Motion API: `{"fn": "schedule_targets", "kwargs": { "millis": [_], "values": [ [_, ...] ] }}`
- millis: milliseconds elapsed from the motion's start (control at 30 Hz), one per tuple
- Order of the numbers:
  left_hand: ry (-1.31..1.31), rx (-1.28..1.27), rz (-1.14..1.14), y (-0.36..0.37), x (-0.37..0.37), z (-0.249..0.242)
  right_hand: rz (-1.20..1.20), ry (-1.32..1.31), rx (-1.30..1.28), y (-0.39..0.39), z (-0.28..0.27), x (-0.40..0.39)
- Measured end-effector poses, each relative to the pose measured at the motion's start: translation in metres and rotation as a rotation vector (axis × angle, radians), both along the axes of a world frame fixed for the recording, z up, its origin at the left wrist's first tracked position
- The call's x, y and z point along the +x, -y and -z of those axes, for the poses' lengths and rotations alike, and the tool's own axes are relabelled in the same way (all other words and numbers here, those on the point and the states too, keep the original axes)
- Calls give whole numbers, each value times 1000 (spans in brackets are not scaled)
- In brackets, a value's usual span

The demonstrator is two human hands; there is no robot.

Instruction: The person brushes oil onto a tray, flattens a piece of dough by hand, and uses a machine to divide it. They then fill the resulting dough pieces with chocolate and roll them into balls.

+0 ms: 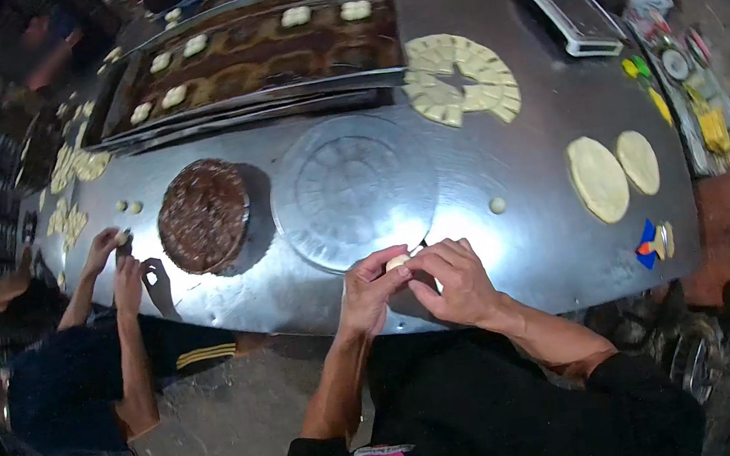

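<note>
A small pale ball of dough (398,261) is pinched between the fingertips of the left hand (370,291) and the right hand (457,280), both closed around it at the near edge of the shiny steel worktable (532,234), apparently so it can be shaped just short of the round steel pressing plate (352,188). Most of the ball is hidden by the fingers. A co-worker's hands (116,261), left of the plate beyond the dark round chocolate cake (203,215), are too small for their work to be judged.
</note>
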State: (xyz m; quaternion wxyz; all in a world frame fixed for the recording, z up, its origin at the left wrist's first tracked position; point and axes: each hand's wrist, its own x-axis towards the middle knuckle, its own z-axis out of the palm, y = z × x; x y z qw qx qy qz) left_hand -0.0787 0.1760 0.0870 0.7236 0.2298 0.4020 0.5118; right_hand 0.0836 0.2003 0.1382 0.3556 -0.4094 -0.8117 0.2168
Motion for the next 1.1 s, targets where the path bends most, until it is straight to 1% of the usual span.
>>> {"fn": "schedule_targets", "kwargs": {
  "millis": [67,167,200,267,300,333,400,467,533,567,600,667,733,767,800,833,867,900,933,967,1000,1067,1100],
  "values": [
    [50,-22,61,2,44,11,86,-7,-15,11,8,34],
    [110,-174,169,7,109,19,315,98,16,18,66,101],
    [6,-151,187,10,126,25,400,119,9,19,83,125],
    [-270,0,330,17,138,46,494,243,106,25,104,167],
    [-280,-44,394,18,137,46,523,343,60,38,123,185],
    [-284,-50,397,19,135,46,461,375,-2,56,128,197],
    [-520,42,416,15,125,64,469,474,163,76,122,200],
    [-616,98,367,5,119,58,511,449,119,76,112,199],
    [-611,118,330,-15,122,53,632,328,-188,50,101,192],
    [-644,156,312,-31,124,53,599,153,-117,35,102,184],
    [-678,191,296,-44,125,52,525,55,-36,23,101,174],
    [-692,226,250,-82,123,49,356,191,-30,35,146,183],
    [-953,347,169,-125,120,45,233,179,97,46,150,228],
    [-1098,375,180,-150,115,48,364,213,70,32,148,241],
    [-1099,384,175,-174,120,57,497,246,25,25,149,247],
    [-1280,520,146,-201,126,70,594,200,63,1,142,237],
    [-1454,660,108,-225,134,79,645,117,99,-19,153,222],
    [-1446,668,100,-239,145,86,590,96,39,-25,158,205],
    [-1657,715,93,-252,158,89,542,71,-19,-20,162,192],
    [-1865,772,74,-269,169,88,428,7,13,-2,160,188],
    [-1852,794,59,-280,175,87,311,-49,41,20,157,186],
    [-2032,864,113,-287,176,93,308,44,77,47,154,218],
    [-2007,849,189,-297,172,101,406,119,82,45,157,236]
  ]
}}
